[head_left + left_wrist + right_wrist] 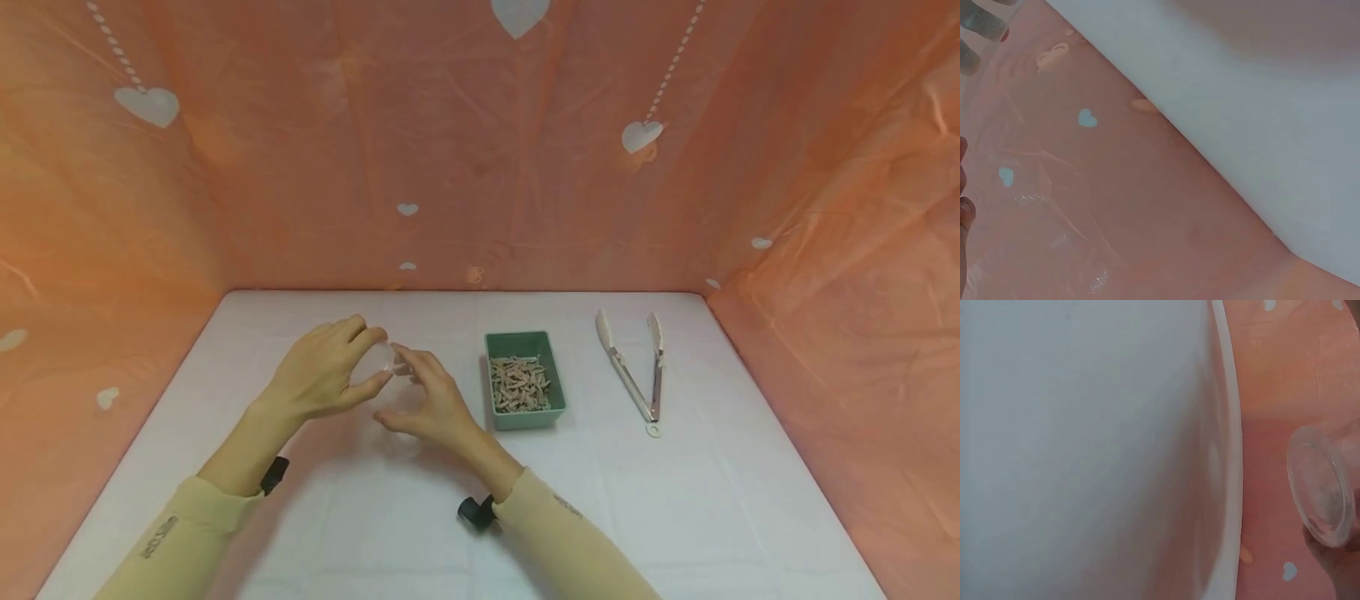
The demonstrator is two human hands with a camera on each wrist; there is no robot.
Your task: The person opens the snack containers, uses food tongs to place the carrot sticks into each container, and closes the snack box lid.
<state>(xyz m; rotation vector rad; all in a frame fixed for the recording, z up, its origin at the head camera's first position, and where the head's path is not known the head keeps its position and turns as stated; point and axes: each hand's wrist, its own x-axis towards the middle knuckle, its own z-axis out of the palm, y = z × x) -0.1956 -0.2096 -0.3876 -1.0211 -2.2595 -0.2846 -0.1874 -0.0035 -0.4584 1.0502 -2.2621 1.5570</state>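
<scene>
My left hand (pixel 322 367) grips a clear round plastic cup (pixel 377 360) between thumb and fingers, above the left part of the table. My right hand (pixel 431 404) is just to its right, fingertips at the cup's side, thumb spread apart below. In the right wrist view, the cup's round rim (pixel 1319 487) shows at the right edge, with part of a hand under it. Only a few fingertips (pixel 985 22) show at the left edge of the left wrist view. How firmly the right fingertips touch the cup is hard to see.
A green rectangular tub (pixel 527 422) holding many small brownish pieces stands right of my hands. Farther right, metal tongs (pixel 636 392) with pale tips lie spread. A white cloth covers the table (pixel 720 508); orange heart-patterned sheeting (pixel 465 150) surrounds it.
</scene>
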